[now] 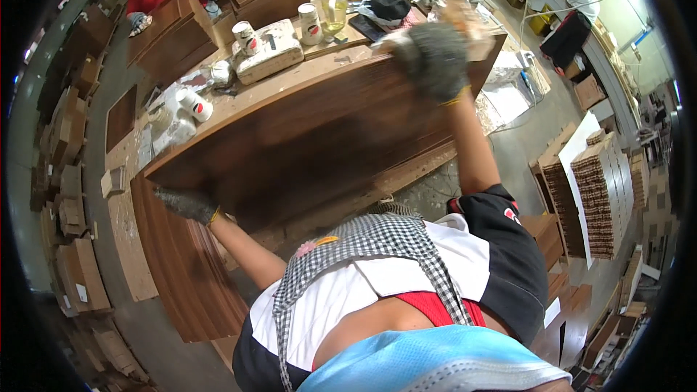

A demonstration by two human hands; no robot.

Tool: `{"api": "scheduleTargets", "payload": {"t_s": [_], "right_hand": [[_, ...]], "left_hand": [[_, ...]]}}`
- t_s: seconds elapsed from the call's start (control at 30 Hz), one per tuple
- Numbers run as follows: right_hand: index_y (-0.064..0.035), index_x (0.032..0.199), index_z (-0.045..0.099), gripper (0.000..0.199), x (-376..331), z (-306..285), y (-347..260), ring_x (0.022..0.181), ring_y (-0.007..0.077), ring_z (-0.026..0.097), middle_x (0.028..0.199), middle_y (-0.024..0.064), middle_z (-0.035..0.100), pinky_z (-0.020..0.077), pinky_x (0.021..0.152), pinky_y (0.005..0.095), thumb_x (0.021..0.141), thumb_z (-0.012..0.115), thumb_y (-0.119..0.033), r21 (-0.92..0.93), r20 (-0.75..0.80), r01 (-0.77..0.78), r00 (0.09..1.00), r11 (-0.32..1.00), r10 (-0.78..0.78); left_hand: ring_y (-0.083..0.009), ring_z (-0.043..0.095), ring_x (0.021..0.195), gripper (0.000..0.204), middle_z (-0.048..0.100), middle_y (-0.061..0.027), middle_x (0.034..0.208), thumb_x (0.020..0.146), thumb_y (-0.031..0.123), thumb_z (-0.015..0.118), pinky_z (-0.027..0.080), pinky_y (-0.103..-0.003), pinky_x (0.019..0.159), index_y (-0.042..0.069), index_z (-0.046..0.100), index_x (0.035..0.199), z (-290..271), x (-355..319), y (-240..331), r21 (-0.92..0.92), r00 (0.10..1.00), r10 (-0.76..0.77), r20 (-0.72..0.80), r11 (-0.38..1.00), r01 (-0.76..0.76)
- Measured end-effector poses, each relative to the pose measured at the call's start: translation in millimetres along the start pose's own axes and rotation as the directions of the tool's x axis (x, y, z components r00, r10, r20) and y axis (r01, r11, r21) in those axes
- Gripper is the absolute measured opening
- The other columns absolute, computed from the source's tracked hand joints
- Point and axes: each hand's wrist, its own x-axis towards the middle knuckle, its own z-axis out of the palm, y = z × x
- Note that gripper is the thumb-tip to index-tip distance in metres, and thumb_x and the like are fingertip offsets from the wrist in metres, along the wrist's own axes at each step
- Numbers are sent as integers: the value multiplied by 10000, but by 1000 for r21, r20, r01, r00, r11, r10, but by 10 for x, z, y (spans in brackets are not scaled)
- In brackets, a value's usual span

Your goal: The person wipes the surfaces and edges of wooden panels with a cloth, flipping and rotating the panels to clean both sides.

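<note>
The brown board slants, its long axis running from eight to two o'clock. The left hand is at its eight-o'clock end, the blurred right hand across its two-o'clock end, neither clearly nearer. How open their fingers are, or what they grip, cannot be told.

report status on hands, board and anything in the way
Left hand at left end of brown board; right hand, blurred, near its right end. Board tilted, face toward wearer. Jar beyond its far edge.
</note>
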Motion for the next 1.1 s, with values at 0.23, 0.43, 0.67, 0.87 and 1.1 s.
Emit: {"api": "scheduleTargets", "payload": {"t_s": [0.23,0.43,0.67,0.87,1.1], "right_hand": [[-68,1008,677,184,-796,-766,1339,897,334,667,926,143,675,531,813,431,1005,566,-216,-434,-128,-196,980,879,155],[18,1066,690,373,-792,-635,1025,802,249,660,1004,179,710,521,732,371,1043,534,-320,530,-471,-636,329,560,819],[-7,1137,622,370,-1281,-851,1542,896,264,653,1000,116,686,550,816,362,953,578,-325,866,-331,-300,258,400,908],[-52,1380,494,494,-1942,-960,1733,1094,234,602,1284,121,602,503,969,349,1035,488,-406,950,282,-248,409,-191,868],[-47,1324,483,495,-2218,-101,980,1146,277,586,1200,123,604,522,966,428,1024,504,-440,929,-37,-349,240,122,970]], "left_hand": [[-319,627,1117,562,545,-209,1391,1035,308,511,545,-412,992,-28,400,1472,-209,-134,-182,271,905,415,-97,886,-377],[-318,648,1069,549,570,-215,1334,1015,326,554,620,-469,845,-4,439,1438,-341,-133,65,-602,961,-253,110,753,267],[-320,676,990,521,623,-219,1242,1032,399,484,628,-493,829,-22,534,1335,-389,-185,39,-566,984,-174,-32,815,126],[-325,687,946,546,642,-223,1198,1040,405,453,633,-496,807,-59,529,1318,-489,-228,205,-503,971,-238,8,839,209],[-232,668,748,412,681,-145,923,1033,345,479,614,-382,684,-39,627,1007,-646,-262,99,-435,989,-143,-48,894,108]]}}
